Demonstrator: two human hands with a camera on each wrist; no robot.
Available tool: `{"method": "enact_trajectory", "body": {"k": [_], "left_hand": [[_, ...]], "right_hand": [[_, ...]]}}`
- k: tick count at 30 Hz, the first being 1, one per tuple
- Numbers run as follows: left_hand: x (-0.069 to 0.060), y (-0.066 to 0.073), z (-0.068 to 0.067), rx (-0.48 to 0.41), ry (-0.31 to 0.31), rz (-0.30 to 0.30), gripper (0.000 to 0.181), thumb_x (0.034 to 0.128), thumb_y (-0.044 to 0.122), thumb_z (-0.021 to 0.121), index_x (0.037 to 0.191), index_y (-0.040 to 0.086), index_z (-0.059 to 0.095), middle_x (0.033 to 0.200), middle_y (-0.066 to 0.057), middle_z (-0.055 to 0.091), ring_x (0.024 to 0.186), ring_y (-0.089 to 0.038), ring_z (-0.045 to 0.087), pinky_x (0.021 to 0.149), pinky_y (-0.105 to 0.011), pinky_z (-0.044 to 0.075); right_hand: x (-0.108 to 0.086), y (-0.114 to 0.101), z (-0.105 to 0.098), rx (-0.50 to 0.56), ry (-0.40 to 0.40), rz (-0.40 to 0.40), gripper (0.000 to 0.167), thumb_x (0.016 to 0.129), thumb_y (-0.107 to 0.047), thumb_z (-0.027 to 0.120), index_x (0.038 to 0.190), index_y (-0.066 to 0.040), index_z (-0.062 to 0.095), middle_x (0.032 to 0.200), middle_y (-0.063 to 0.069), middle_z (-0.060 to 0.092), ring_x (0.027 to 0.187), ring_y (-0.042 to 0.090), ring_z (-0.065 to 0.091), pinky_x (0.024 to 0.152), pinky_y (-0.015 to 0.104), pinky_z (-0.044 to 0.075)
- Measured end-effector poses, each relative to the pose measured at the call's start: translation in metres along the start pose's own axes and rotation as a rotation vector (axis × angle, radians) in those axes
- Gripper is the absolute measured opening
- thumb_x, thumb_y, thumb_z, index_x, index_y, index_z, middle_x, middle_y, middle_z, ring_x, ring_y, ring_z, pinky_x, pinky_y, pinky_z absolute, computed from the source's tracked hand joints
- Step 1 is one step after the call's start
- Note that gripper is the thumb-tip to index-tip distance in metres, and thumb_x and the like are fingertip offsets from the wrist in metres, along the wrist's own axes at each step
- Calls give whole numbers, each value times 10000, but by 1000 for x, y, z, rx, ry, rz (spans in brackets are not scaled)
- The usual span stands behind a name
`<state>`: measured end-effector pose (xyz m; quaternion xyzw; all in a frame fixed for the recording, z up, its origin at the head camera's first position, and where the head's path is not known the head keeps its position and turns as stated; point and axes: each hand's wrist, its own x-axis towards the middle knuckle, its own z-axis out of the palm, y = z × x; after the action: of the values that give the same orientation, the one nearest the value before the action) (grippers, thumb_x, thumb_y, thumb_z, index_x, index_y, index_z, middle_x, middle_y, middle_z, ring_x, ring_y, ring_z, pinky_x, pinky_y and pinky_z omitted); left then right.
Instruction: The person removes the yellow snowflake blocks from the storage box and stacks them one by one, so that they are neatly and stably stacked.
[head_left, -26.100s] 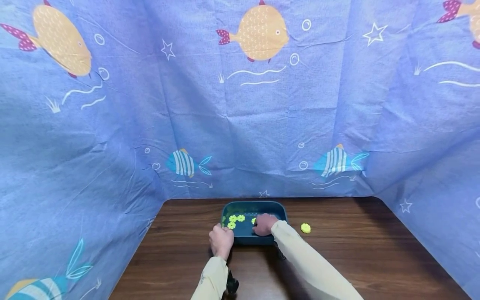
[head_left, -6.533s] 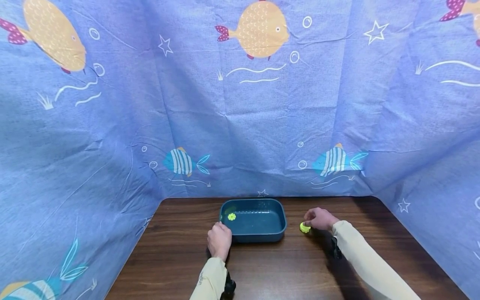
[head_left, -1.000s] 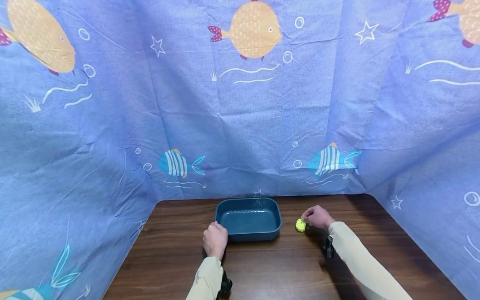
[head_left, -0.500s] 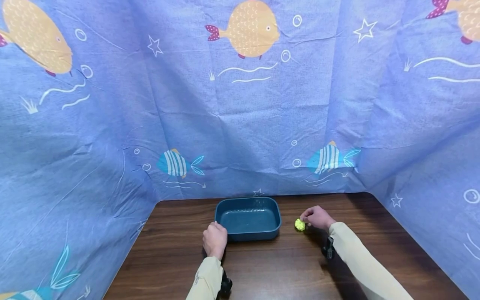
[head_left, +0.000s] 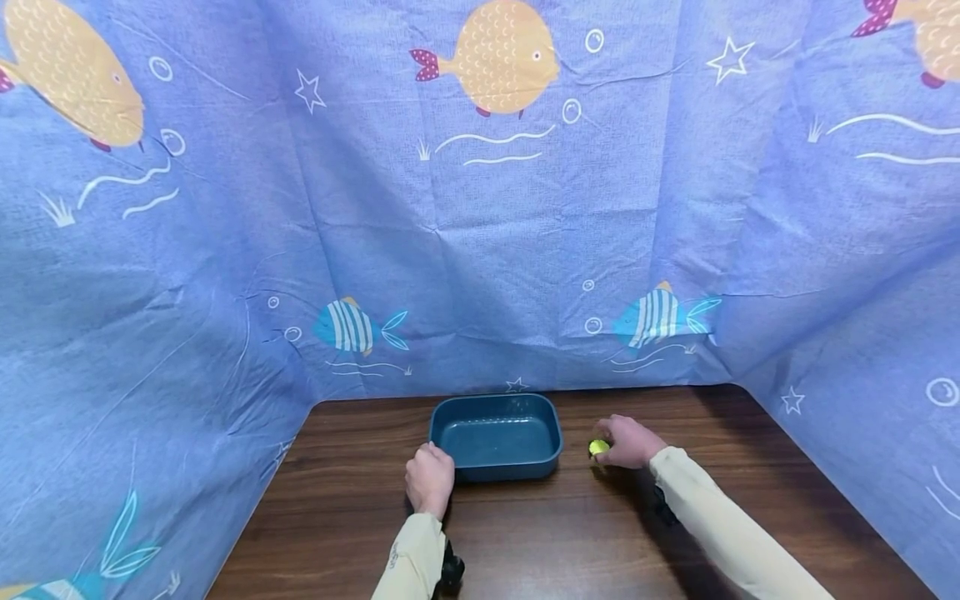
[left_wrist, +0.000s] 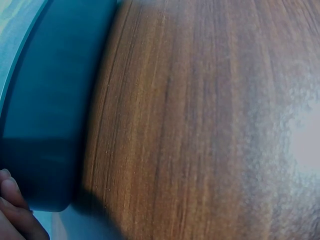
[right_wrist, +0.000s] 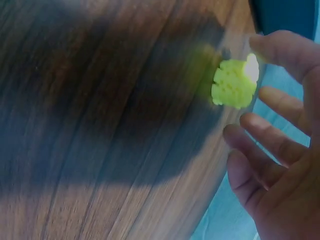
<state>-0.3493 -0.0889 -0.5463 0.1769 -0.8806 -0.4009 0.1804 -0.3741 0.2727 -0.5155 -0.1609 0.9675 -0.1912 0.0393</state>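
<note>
A small stack of yellow-green flower-shaped pieces stands on the wooden table, to the right of a dark teal tray. My right hand is at the stack from the right, thumb and fingers spread around its upper part. In the right wrist view the layered side of the stack shows, with thumb and index fingertips beside its top and small gaps visible. My left hand holds the tray's near-left corner. The left wrist view shows its fingers against the tray's wall; the thumb is hidden there.
The brown wooden table carries the tray and the stack. No pieces show inside the tray. A blue curtain printed with fish hangs close behind the table and along both sides.
Over the sequence the yellow-green pieces left the tray and the stack became taller. In the last half second my right fingers moved from its top to around it. My left hand stays put.
</note>
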Motion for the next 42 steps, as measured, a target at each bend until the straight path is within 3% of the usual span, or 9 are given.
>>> {"method": "enact_trajectory", "body": {"k": [5, 10, 18, 25, 35, 38, 42], "left_hand": [[0, 0, 0, 2, -5, 3, 396, 1030, 239, 442, 796, 6, 661, 819, -254, 695, 760, -436, 666, 647, -555, 512], [-1, 0, 1, 0, -13, -3, 393, 1031, 241, 442, 799, 9, 657, 802, -234, 692, 756, -419, 667, 644, -542, 512], [1, 1, 2, -5, -2, -5, 386, 1031, 240, 450, 801, 8, 657, 802, -238, 691, 757, -425, 668, 635, -543, 508], [0, 1, 1, -6, -8, -4, 376, 1031, 235, 451, 834, -4, 663, 819, -249, 692, 768, -433, 668, 639, -549, 510], [0, -1, -1, -6, -10, -6, 370, 1031, 235, 443, 859, -3, 668, 846, -256, 696, 798, -444, 669, 662, -558, 512], [0, -1, -2, -3, -7, 0, 366, 1030, 229, 447, 854, -3, 669, 842, -260, 696, 785, -446, 669, 652, -559, 511], [0, -2, -2, -2, -2, 1, 365, 1029, 225, 451, 848, -4, 670, 833, -260, 695, 769, -446, 666, 648, -562, 512]], "right_hand": [[-1, -4, 6, -126, 42, 8, 627, 753, -296, 842, 1240, 43, 639, 1033, 122, 664, 859, 216, 597, 756, 432, 515], [-1, -4, 10, -169, 96, -23, 553, 724, -287, 829, 1165, 9, 675, 1026, 116, 667, 839, 228, 608, 746, 443, 524], [2, -3, 15, -137, 87, -17, 393, 758, -174, 807, 1101, -20, 694, 978, 94, 657, 809, 195, 557, 732, 405, 503], [2, -4, 17, -119, 76, 6, 524, 780, -140, 814, 1233, 61, 644, 1072, 184, 662, 876, 245, 606, 787, 450, 537], [2, -4, 17, -107, 60, 29, 553, 813, -171, 796, 1285, 59, 620, 1181, 235, 636, 960, 300, 631, 850, 505, 546], [2, -4, 18, -113, 72, 34, 510, 830, -196, 781, 1268, 26, 643, 1146, 186, 643, 907, 260, 620, 811, 470, 547], [2, -5, 19, -108, 89, 18, 290, 843, -172, 762, 1103, -57, 704, 1009, 94, 632, 793, 195, 560, 706, 397, 509]]}}
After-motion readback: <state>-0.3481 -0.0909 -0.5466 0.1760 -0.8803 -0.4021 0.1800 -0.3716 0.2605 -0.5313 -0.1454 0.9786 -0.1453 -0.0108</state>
